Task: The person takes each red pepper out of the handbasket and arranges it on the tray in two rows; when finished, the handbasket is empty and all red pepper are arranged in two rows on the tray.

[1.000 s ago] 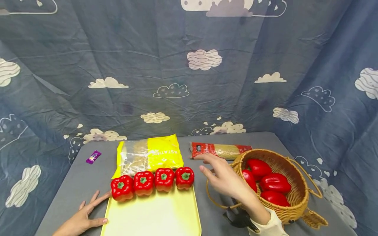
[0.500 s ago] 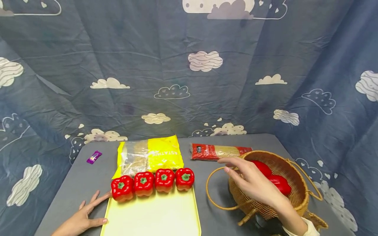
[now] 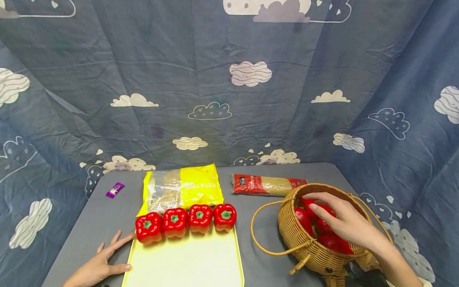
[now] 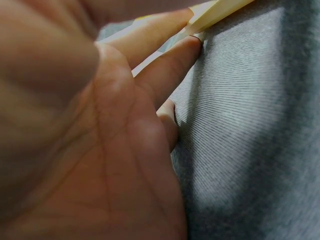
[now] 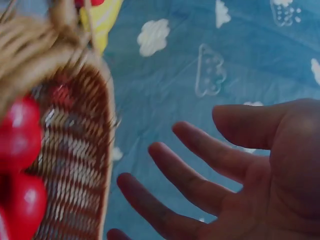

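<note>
Over the wicker basket (image 3: pixel 292 227), my right hand (image 3: pixel 348 223) hovers with spread fingers and holds nothing. Several red bell peppers (image 3: pixel 304 220) lie inside the basket, partly hidden beneath that hand. The right wrist view has the hand (image 5: pixel 225 190) apart from the basket's rim (image 5: pixel 107 125). At the left side of the pale yellow tray (image 3: pixel 183 263), my left hand (image 3: pixel 98 267) rests with fingers extended, its fingertips touching the edge. A row of red bell peppers (image 3: pixel 174 222) with green stems stands along the tray's far end.
Behind the tray lies a yellow pasta bag (image 3: pixel 199 185). A red pack of noodles (image 3: pixel 269 184) lies behind the basket, and a small purple packet (image 3: pixel 115 190) is at the back left. One basket handle (image 3: pixel 254 235) sticks out toward the tray.
My right hand has moved right, from beside the tray to over the basket's opening. The left hand, the tray and its row of bell peppers have stayed put.
</note>
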A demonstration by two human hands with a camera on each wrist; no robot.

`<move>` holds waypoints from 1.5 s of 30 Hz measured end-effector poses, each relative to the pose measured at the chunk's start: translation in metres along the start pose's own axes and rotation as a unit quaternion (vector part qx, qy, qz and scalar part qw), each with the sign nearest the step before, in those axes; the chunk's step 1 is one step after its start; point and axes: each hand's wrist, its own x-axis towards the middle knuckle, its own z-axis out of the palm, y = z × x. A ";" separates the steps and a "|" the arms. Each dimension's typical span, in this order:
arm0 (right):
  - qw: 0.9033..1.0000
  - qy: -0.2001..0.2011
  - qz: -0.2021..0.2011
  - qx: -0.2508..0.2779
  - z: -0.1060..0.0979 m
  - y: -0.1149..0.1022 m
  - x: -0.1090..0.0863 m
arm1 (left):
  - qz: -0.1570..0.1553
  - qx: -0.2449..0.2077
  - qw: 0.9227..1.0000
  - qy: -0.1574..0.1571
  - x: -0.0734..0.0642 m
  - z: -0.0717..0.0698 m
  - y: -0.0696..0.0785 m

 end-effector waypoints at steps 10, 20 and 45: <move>0.996 -0.076 0.044 0.008 0.000 0.046 -0.012 | -0.008 0.008 1.000 0.000 0.002 0.000 0.000; 0.994 -0.089 0.065 0.017 0.008 0.072 -0.014 | -0.011 0.007 1.000 0.000 0.002 0.000 0.001; 0.992 -0.087 0.082 -0.039 0.024 0.095 -0.009 | -0.016 0.021 1.000 -0.001 0.004 0.000 0.001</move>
